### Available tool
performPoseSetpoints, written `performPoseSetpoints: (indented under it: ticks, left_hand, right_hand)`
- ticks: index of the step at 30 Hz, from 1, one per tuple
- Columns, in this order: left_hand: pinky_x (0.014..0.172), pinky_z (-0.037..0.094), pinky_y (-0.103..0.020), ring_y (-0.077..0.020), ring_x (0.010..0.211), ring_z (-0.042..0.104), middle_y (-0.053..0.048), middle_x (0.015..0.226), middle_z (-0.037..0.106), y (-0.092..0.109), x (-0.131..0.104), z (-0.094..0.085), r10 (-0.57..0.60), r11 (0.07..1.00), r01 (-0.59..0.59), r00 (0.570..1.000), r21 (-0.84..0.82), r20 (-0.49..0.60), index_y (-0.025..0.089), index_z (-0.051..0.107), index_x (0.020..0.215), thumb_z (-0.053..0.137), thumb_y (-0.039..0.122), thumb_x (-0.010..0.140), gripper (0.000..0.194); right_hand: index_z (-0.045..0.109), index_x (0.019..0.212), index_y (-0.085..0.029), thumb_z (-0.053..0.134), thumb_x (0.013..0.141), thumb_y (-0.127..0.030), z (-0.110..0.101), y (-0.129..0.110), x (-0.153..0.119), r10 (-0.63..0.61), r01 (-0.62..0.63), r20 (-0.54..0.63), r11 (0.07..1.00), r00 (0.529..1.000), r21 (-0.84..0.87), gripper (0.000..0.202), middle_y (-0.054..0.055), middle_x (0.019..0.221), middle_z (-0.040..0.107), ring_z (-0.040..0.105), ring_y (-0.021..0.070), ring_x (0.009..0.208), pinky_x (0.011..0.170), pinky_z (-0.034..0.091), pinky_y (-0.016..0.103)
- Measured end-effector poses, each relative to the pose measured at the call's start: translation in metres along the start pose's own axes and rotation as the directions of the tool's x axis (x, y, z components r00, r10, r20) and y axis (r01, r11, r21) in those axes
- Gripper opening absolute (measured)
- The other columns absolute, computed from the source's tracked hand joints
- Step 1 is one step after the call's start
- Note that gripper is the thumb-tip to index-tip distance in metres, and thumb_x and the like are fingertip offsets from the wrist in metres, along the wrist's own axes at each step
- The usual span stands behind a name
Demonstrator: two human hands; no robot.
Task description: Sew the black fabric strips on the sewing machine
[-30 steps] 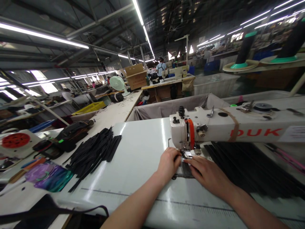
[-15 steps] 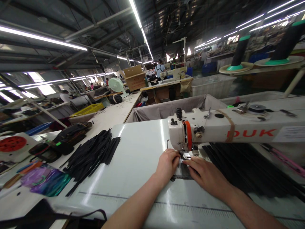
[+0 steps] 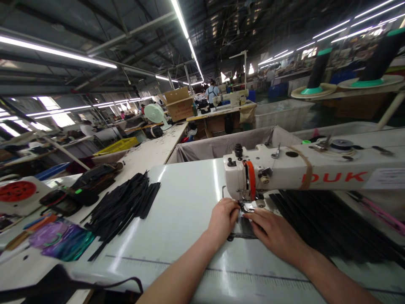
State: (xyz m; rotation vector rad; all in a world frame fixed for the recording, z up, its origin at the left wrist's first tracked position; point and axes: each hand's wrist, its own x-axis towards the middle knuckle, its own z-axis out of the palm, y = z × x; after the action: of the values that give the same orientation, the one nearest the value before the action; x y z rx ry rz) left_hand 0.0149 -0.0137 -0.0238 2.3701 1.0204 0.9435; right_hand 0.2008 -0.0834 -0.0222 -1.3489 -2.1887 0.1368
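Note:
My left hand (image 3: 224, 215) is at the left of the presser foot of a white sewing machine (image 3: 278, 169), its fingers pressed together on something too small to make out. On the other side of the foot, my right hand (image 3: 268, 226) has its fingers closed low over the metal plate (image 3: 243, 230); what they hold, if anything, is hidden. Long black strips (image 3: 325, 223) lie under the machine arm, right of my right hand. A pile of shorter black strips (image 3: 122, 204) rests on the left part of the pale table (image 3: 180, 202).
Two black thread cones (image 3: 319, 69) stand at the upper right. A purple and teal plastic bag (image 3: 60, 238) lies at the left. Beyond are a green fan (image 3: 155, 114), a cardboard box (image 3: 179, 104), a grey cloth-lined bin (image 3: 221, 145) and a person (image 3: 211, 93).

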Motion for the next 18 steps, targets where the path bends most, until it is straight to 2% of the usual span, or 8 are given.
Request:
performPoseSetpoints:
  ticks: [10, 18]
  left_hand:
    - [0.086, 0.051, -0.033, -0.0204, 0.090, 0.063, -0.005, 0.089, 0.072, 0.0014, 0.0014, -0.0015, 0.005, 1.000, -0.005, 1.000, -0.021, -0.002, 0.017, 0.070, 0.086, 0.058, 0.004, 0.082, 0.019]
    - [0.088, 0.052, -0.034, -0.0199, 0.091, 0.064, -0.005, 0.091, 0.072, 0.0000, -0.0003, 0.0011, 0.007, 1.000, -0.007, 1.000, -0.028, -0.002, 0.018, 0.071, 0.087, 0.057, 0.005, 0.082, 0.019]
  right_hand:
    - [0.065, 0.114, -0.021, 0.046, 0.091, -0.016, 0.0011, 0.0001, -0.0001, 0.001, -0.001, 0.004, 1.000, 1.000, -0.022, 0.030, 0.010, 0.111, 0.068, 0.065, 0.0233, 0.100, 0.086, 0.054, 0.040]
    - [0.065, 0.115, -0.022, 0.047, 0.091, -0.016, 0.0022, 0.0009, -0.0003, -0.007, 0.007, -0.037, 1.000, 0.999, -0.009, 0.031, 0.008, 0.111, 0.069, 0.066, 0.0226, 0.099, 0.087, 0.054, 0.040]
